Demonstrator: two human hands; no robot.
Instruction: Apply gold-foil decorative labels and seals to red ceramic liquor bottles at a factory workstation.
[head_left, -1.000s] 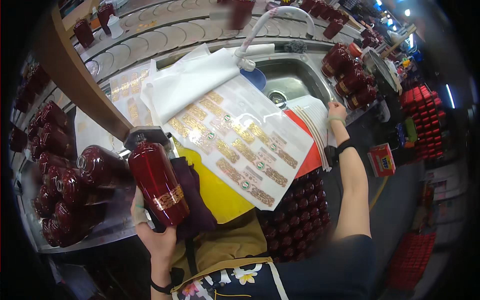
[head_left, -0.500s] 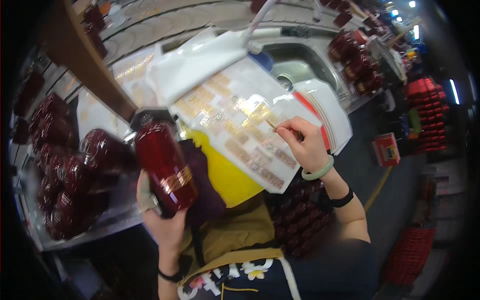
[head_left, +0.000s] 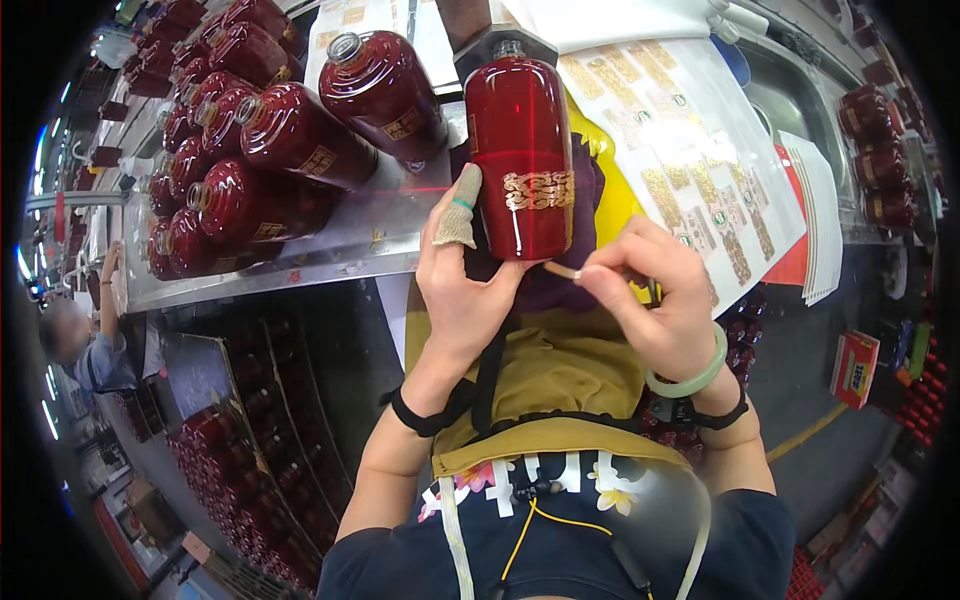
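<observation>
A dark red glass bottle (head_left: 515, 130) with a gold patterned band stands out in front of me, its clear neck away from me against a dark angular block (head_left: 505, 42). My left hand (head_left: 465, 270) grips its base at the lower left, one finger in a beige cloth cover and the thumb along the bottom edge. Close to the lower right of the base, my right hand (head_left: 660, 280) pinches a small gold-brown strip (head_left: 562, 270). Something dark shows within the right hand's curled fingers; I cannot make it out. Purple cloth lies beneath the bottle.
Several similar red bottles (head_left: 300, 135) crowd the metal table at left. Sheets of gold patterned decals (head_left: 700, 150) lie at right over yellow cloth (head_left: 622, 190), beside a sink (head_left: 790, 95). More bottles fill racks at lower left. Another person (head_left: 95, 345) is at far left.
My view has turned and come closer over the bottle. My right hand has moved with the strip from over the decal sheet to beside the bottle's base. My left hand still holds the bottle.
</observation>
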